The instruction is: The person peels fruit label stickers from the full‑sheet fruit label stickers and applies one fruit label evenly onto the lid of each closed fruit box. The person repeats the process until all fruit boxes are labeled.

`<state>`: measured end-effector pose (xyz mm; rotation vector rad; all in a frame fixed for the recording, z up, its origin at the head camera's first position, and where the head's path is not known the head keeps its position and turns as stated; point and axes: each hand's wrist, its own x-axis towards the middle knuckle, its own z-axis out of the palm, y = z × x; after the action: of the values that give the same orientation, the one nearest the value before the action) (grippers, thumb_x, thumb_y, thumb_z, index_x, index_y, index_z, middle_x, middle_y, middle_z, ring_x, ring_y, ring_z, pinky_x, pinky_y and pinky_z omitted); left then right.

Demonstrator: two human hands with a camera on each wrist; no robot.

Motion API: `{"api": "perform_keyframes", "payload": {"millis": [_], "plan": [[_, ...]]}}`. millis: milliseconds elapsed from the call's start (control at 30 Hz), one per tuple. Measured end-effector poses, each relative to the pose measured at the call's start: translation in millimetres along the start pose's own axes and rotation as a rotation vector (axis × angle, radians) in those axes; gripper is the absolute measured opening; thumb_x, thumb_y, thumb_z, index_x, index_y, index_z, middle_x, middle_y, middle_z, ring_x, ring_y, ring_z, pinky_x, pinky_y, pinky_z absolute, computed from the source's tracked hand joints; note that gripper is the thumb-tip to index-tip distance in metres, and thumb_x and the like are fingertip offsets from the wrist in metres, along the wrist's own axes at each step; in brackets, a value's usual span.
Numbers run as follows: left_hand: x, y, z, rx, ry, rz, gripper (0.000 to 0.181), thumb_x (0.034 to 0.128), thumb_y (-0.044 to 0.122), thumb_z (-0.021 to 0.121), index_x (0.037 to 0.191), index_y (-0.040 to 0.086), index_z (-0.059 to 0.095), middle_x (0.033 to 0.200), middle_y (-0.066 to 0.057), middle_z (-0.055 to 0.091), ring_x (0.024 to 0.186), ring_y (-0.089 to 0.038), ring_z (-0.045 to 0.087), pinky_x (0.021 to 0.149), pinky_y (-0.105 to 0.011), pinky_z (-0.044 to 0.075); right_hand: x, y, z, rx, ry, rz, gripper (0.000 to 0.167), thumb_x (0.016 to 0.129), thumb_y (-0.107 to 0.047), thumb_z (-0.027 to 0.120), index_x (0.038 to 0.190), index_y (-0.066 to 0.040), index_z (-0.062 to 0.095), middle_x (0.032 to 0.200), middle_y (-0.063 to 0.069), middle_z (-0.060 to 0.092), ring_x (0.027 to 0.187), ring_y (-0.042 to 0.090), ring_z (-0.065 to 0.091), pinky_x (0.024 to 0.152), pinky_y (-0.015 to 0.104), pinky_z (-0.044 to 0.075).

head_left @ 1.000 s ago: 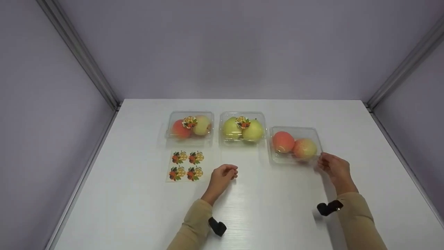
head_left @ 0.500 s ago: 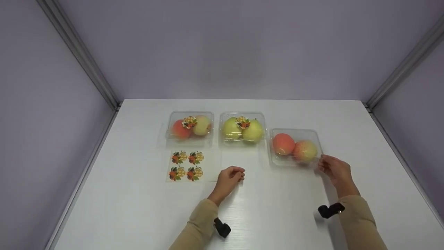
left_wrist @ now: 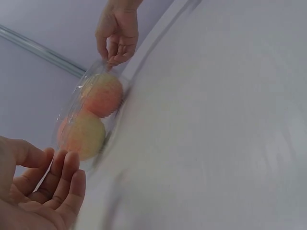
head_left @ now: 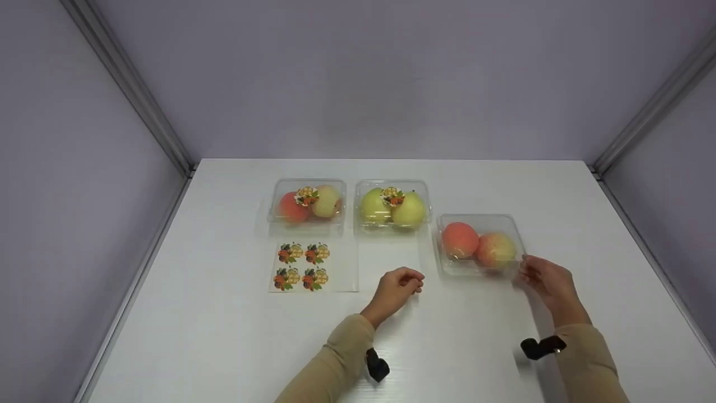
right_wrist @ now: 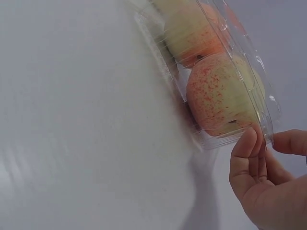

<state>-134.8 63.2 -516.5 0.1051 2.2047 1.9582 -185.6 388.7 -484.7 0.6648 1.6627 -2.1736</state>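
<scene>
My right hand point(head_left: 551, 285) pinches the near right corner of a clear plastic box point(head_left: 481, 268) with a red fruit point(head_left: 460, 240) and a red-yellow one point(head_left: 496, 250) inside. In the right wrist view, thumb and fingers of my right hand point(right_wrist: 273, 177) meet at the box edge beside a fruit point(right_wrist: 220, 96). Left of that box, my left hand point(head_left: 391, 292) hovers with fingers loosely bent, and nothing shows between them. The left wrist view has my left hand point(left_wrist: 45, 191) near the box's other end, apparently not touching it. No sticker shows on this box's lid.
Two closed clear boxes stand behind to the left, one with a red and a pale fruit point(head_left: 325, 202), one with green fruits point(head_left: 409, 211); each carries a fruit sticker point(head_left: 393, 197). A sticker sheet point(head_left: 345, 268) with several fruit stickers lies in front of them.
The right box has slid toward the table's front and slightly right, with my right hand at its corner. My left hand has moved right, away from the sticker sheet and closer to the box.
</scene>
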Motion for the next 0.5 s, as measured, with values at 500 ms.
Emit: {"api": "perform_keyframes", "payload": {"millis": [500], "plan": [[32.7,13.4,35.2,0.06,0.066,0.013,0.02,0.0929,0.01,0.059,0.106,-0.003,0.066,0.094,-0.017,0.071,0.078,-0.009,0.068,0.069,-0.014,0.051,8.7,-9.0,0.7,0.019,0.045,0.052,0.019,0.093,-0.014,0.061,0.076,-0.014,0.068,0.071,-0.005,0.065,0.072,0.006,0.061,0.07,0.02,0.053]]}}
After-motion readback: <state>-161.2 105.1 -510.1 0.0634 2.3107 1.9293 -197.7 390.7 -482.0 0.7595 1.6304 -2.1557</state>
